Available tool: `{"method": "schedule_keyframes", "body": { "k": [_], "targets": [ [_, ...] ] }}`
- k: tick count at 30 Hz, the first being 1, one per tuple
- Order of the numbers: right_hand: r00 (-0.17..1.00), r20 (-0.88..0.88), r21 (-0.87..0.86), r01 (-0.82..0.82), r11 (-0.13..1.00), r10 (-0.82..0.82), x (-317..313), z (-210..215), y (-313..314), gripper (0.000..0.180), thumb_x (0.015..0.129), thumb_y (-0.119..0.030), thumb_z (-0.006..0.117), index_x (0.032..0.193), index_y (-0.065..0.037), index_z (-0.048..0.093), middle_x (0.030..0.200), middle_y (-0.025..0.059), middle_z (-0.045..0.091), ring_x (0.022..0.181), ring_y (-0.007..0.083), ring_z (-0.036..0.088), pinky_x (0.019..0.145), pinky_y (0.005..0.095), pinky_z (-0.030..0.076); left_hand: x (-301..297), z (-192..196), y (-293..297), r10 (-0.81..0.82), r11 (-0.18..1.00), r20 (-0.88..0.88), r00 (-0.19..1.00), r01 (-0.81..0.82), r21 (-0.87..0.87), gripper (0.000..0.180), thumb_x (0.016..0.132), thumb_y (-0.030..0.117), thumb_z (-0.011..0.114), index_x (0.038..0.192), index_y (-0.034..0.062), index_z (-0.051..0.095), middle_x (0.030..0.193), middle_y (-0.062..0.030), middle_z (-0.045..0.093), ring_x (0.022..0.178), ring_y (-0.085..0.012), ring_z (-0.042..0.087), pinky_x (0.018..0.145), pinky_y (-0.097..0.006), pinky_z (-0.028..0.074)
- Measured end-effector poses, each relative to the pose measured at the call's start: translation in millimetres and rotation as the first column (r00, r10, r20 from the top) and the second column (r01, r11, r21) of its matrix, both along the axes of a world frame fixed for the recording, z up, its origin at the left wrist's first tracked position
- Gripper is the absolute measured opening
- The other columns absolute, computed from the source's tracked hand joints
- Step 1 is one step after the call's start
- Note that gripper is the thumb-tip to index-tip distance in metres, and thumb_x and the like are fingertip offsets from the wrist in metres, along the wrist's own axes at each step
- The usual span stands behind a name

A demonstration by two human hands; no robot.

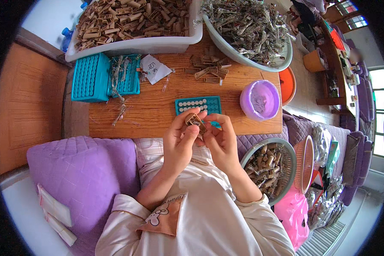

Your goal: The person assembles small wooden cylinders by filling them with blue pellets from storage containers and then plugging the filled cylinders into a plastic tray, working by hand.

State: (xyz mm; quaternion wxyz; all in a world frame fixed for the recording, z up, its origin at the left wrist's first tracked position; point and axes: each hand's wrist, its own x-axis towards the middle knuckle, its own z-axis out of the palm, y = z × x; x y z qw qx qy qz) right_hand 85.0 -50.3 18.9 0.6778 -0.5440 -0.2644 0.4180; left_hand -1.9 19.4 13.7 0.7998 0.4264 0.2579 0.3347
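My left hand (180, 141) and my right hand (221, 143) meet over the near edge of the wooden table (158, 106), both pinching one small brown cardboard tube piece (195, 120). Just beyond my fingers lies a teal tray (199, 105) with rows of round slots, some filled with white discs. A loose heap of brown pieces (209, 70) rests farther back on the table.
A white bin of brown pieces (132, 21) and a pale bowl of silvery strips (247, 30) stand at the back. Teal trays (104, 77) lie left, a purple cup (259, 99) right. A basket of tubes (266, 164) sits at my right, a purple cushion (81, 170) at my left.
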Motion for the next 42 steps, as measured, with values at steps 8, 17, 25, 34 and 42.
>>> {"method": "schedule_keyframes", "body": {
  "k": [8, 17, 25, 34, 42],
  "targets": [
    [0.978, 0.156, -0.130, -0.121, 0.984, 0.141, 11, 7, 6, 0.031, 0.075, 0.010, 0.044, 0.103, -0.002, 0.040, 0.092, 0.0067, 0.046, 0.084, 0.0117, 0.051, 0.065, 0.0222, 0.045, 3, -7, 6, 0.093, 0.926, 0.306, 0.947, 0.031, -0.377, 0.032, 0.084, 0.018, 0.046, 0.113, 0.0089, 0.037, 0.106, -0.0118, 0.050, 0.088, -0.0199, 0.056, 0.061, -0.025, 0.053],
    [0.749, 0.590, -0.239, -0.194, 0.952, 0.301, 28, 16, 19, 0.053, 0.065, 0.012, 0.050, 0.114, -0.003, 0.035, 0.109, 0.0130, 0.043, 0.089, 0.0218, 0.049, 0.073, 0.0281, 0.044, 3, -25, 13, 0.150, 0.776, 0.428, 0.891, 0.162, -0.609, 0.030, 0.083, 0.020, 0.046, 0.111, 0.0106, 0.039, 0.105, -0.0103, 0.050, 0.093, -0.0212, 0.054, 0.074, -0.033, 0.051],
    [0.800, 0.519, -0.181, -0.241, 0.954, 0.301, 28, 12, 25, 0.066, 0.061, 0.007, 0.055, 0.121, -0.006, 0.029, 0.103, 0.0148, 0.047, 0.089, 0.0260, 0.050, 0.080, 0.0338, 0.039, -2, -24, 7, 0.160, 0.859, 0.265, 0.951, -0.002, -0.512, 0.030, 0.081, 0.020, 0.051, 0.108, 0.0091, 0.043, 0.103, -0.0088, 0.052, 0.093, -0.0196, 0.053, 0.075, -0.031, 0.050],
    [0.896, 0.321, -0.241, -0.235, 0.942, 0.306, 10, 0, 27, 0.051, 0.071, 0.007, 0.049, 0.118, -0.006, 0.035, 0.086, 0.0047, 0.050, 0.073, 0.0102, 0.047, 0.062, 0.0231, 0.042, -3, -37, -7, 0.188, 0.955, 0.180, 0.965, -0.138, -0.261, 0.031, 0.081, 0.012, 0.052, 0.109, 0.0029, 0.043, 0.103, -0.0092, 0.050, 0.097, -0.0159, 0.048, 0.083, -0.026, 0.039],
    [0.782, 0.577, -0.250, -0.103, 0.963, 0.234, 1, -4, 24, 0.045, 0.065, 0.001, 0.059, 0.108, -0.005, 0.046, 0.078, 0.0094, 0.053, 0.068, 0.0175, 0.052, 0.058, 0.0256, 0.043, -14, -38, -18, 0.151, 0.984, -0.020, 0.988, -0.153, -0.092, 0.033, 0.083, 0.015, 0.049, 0.113, 0.0035, 0.040, 0.103, -0.0074, 0.049, 0.094, -0.0158, 0.049, 0.078, -0.025, 0.042]
  ]
}}
